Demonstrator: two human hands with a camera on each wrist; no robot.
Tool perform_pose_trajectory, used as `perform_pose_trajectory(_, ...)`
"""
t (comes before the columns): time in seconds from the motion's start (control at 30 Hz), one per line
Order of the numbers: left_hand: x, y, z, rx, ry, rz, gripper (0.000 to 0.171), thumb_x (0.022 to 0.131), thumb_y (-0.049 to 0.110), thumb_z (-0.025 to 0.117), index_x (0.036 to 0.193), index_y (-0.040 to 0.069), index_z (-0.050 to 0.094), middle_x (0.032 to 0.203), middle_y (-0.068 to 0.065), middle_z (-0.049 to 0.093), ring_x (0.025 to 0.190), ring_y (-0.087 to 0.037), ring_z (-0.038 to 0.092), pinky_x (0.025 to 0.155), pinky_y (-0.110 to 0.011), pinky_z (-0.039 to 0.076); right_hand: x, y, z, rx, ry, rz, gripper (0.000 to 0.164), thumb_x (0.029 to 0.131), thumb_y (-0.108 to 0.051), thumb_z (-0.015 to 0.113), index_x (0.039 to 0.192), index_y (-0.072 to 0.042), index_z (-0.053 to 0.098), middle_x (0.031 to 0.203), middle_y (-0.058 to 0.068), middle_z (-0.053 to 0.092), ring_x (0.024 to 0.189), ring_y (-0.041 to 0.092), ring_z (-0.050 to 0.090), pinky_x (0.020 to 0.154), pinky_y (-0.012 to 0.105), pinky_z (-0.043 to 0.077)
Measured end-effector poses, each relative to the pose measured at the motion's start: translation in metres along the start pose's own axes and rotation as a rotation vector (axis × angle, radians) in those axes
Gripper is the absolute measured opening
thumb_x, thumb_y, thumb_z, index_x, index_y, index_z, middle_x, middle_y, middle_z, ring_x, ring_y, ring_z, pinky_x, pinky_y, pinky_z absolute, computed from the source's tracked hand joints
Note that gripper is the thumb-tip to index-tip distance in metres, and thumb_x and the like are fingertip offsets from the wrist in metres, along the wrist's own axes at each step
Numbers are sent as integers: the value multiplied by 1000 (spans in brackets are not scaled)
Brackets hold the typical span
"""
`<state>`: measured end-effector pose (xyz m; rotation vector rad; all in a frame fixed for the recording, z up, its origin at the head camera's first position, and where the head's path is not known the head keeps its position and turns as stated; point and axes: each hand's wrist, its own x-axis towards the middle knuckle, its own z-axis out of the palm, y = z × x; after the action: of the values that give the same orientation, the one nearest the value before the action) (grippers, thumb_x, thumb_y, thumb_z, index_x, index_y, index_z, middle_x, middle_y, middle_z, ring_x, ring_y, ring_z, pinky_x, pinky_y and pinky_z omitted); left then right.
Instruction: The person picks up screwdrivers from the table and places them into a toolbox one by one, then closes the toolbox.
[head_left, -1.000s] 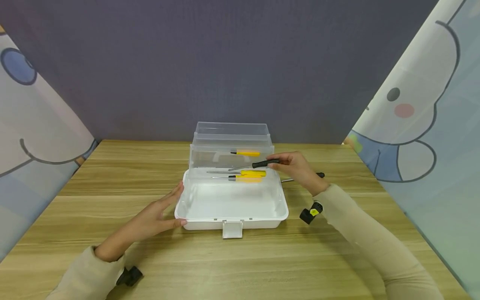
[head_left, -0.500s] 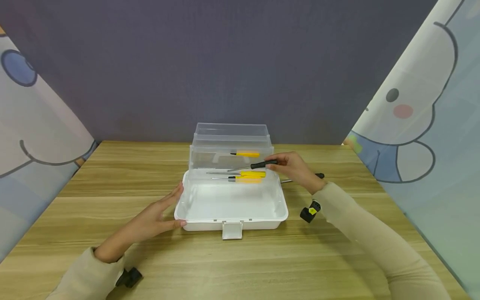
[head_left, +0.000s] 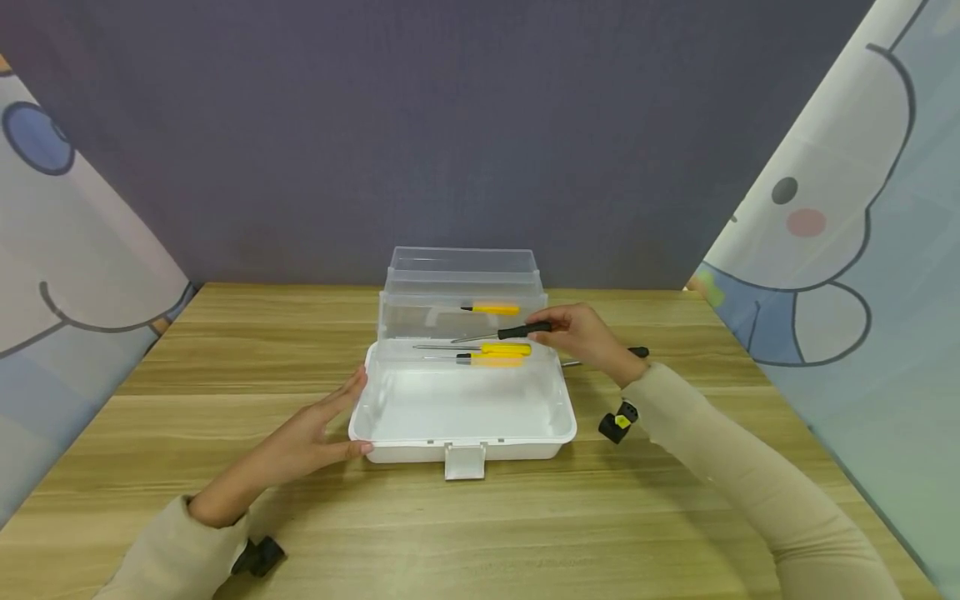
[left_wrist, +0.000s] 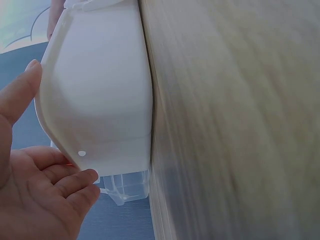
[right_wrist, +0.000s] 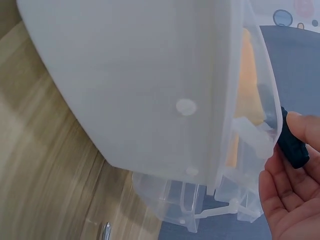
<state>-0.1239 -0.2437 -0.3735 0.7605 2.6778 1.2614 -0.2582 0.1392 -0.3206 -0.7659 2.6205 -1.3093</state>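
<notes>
Right hand [head_left: 581, 337] has its grip pinched on the handle of a black-handled screwdriver [head_left: 516, 332], shaft pointing left over the far part of a white toolbox [head_left: 408, 452]. My guess is holding it by the handle leaves the metal free to lie lengthwise, same as the yellow-handled screwdrivers [head_left: 513, 348] by the clear trays [head_left: 465, 260]. The left hand [head_left: 303, 437] has a loose grip, not clenched: thumb on the near left corner, fingers along the left side, probably so the toolbox doesn't slide on the counter [head_left: 360, 533].

Hard-to-see stuff: can't tell if the black-handled one's tip touches plastic or just hovers. Some yellow handles sit behind cloudy plastic, so no idea which compartment each is in, and the farthest one's shaft doesn't show. A second black-handled tool [head_left: 639, 352] lies to the right of the toolbox, middle blocked by the right hand, tip not visible. The right wrist view only gets a cut-off metal sliver [right_wrist: 106, 231], maybe its shaft.
</notes>
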Motion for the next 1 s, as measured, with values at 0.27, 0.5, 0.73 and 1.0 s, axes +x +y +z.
perform_pose_trajectory(0.27,0,0,0,-5,7,8,89,85,29,70,150,1,14,156,-19,7,139,-46,10,97,-1,11,4,-4,4,-65,-12,-71,28,87,-14,69,112,-3,68,103,12,68,85,19,62,79,37,51)
perform_pose_trajectory(0.5,0,1,0,-9,1,11,89,86,29,70,149,0,14,155,-22,7,139,-46,10,97,-1,11,5,-5,8,-144,-31,-159,25,85,-7,70,108,1,69,98,13,69,84,22,65,76,40,52)
perform_pose_trajectory(0.73,-1,1,0,-11,3,13,89,86,28,70,149,0,14,155,-22,7,139,-46,10,97,-1,12,7,-6,8,-183,-46,-161,25,86,-8,69,109,-1,69,101,11,70,86,21,66,74,34,53)
perform_pose_trajectory(1.0,0,1,0,-21,2,6,89,86,28,69,149,0,14,155,-22,7,139,-46,9,96,-1,12,9,-8,10,-207,-63,-125,26,87,-11,68,112,-3,69,107,10,69,87,18,64,80,37,51)
